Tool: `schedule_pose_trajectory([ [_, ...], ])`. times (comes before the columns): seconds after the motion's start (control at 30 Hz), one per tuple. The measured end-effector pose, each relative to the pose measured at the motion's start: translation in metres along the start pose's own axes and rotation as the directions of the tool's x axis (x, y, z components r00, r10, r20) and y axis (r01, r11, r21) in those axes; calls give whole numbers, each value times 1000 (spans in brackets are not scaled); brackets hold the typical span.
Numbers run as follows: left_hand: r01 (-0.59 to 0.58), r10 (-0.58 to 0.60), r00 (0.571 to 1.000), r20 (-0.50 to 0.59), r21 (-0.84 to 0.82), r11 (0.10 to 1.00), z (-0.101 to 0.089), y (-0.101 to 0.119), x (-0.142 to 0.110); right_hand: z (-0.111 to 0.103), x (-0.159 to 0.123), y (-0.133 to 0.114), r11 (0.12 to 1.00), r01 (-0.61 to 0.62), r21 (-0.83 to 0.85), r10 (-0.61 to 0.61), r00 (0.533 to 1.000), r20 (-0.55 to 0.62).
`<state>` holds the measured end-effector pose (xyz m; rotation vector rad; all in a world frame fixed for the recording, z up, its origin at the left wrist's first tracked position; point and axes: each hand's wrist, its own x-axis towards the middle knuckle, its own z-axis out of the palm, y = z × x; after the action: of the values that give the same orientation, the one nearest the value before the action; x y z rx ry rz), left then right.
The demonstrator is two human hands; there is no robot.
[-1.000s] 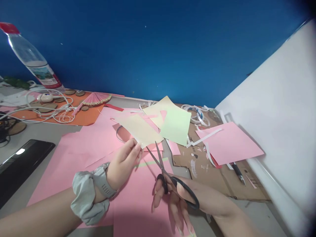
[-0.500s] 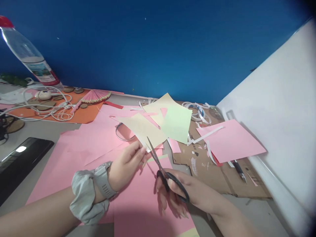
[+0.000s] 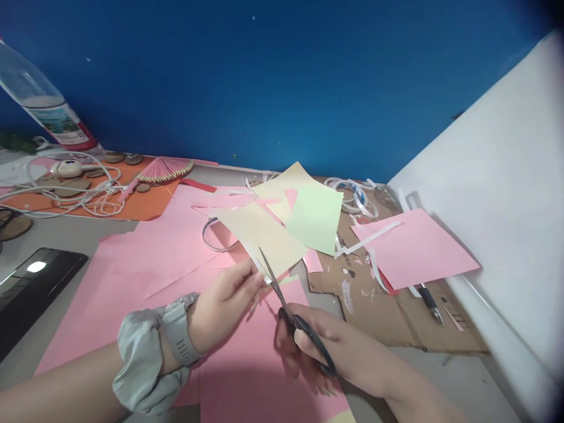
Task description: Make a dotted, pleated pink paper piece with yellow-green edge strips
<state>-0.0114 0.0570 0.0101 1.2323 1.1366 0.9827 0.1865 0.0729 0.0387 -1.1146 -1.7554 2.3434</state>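
My left hand [image 3: 227, 302] pinches the near edge of a pale yellow paper sheet [image 3: 264, 235] and holds it above the table. My right hand [image 3: 317, 346] grips black-handled scissors [image 3: 291, 311], fingers through the loops. The blades are nearly closed and bite into the yellow sheet's near edge, right beside my left fingertips. A grey scrunchie and a watch sit on my left wrist. Large pink paper sheets [image 3: 167, 252] lie under both hands.
A light green sheet [image 3: 315, 218] and another pink sheet [image 3: 414, 247] lie on brown cardboard [image 3: 383, 311] with white paper strips and a pen [image 3: 429, 302]. A water bottle [image 3: 44, 106], white cable, folded pink fan [image 3: 163, 170] and orange sheet sit far left. A black device [image 3: 26, 288] lies left; a white board rises right.
The scissors were open a second ago; the blades have closed into the yellow sheet. My right hand has moved slightly left and forward, and my left hand has kept its pinch.
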Motion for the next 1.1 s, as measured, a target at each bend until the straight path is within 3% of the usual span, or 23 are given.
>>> schedule_pose_trajectory([
  [0.37, 64, -60, 997, 40, -81, 995, 0, -5, 0, 1, -4, -2, 999, -16, -40, 14, 999, -45],
  [0.77, 36, -37, 995, 98, 19, 999, -3, -5, 0, -1, -2, 1, 1000, -23, -4, 23, 999, -24],
  [1.1, 88, -89, 992, 94, 22, 996, -1, -3, -2, -4, -5, 6, 992, -124, -8, 123, 991, -46],
])
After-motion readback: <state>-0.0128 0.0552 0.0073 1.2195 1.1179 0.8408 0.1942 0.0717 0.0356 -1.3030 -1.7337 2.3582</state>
